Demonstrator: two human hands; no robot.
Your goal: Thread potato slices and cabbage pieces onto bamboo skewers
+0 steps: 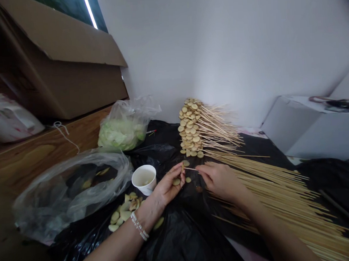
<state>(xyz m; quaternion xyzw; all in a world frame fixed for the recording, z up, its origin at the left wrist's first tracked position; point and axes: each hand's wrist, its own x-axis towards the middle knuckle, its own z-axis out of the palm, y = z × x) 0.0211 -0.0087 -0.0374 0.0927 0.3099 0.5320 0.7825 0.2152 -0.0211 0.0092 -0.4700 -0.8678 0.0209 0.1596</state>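
My left hand (170,184), a beaded bracelet on its wrist, is closed on pale potato slices (176,181). One slice is pinched at the fingertips, where the tip of a thin wooden skewer (190,169) meets it; I cannot tell how far the tip goes in. My right hand (220,178) grips that skewer from the other side. Just beyond my hands, many skewered potato slices (190,125) are stacked, their sticks pointing right. Under and beside my right forearm lies a broad spread of bare skewers (271,191). Loose slices (124,214) are heaped left of my left wrist.
A white paper cup (144,179) stands left of my left hand. Behind it are a clear bag of pale green leaves (120,131) and an open plastic bag (29,208). Black plastic sheeting (188,235) covers the surface. A cardboard box (81,84) and a white wall bound the back.
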